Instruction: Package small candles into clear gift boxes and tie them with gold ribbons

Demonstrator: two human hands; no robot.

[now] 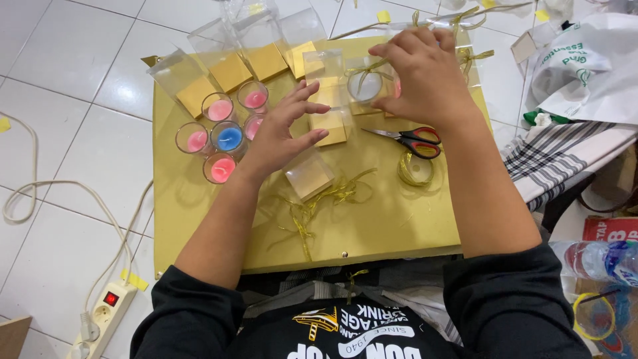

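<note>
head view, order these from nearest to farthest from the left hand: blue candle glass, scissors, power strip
1. Blue candle glass, just left of the left hand.
2. Scissors, to its right on the gold board.
3. Power strip, on the floor at lower left.

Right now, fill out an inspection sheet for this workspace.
Surface: gold board on white tiled floor.
Job's things: clear box under right hand; candle glasses, pink and one blue.
Clutter: scissors, gold ribbon scraps, ribbon coil, empty clear boxes.
Grippers: left hand open, fingers spread; right hand on the box.
Cables: power strip and cord, left.
Surroundings: white bag, checked cloth, water bottle.
</note>
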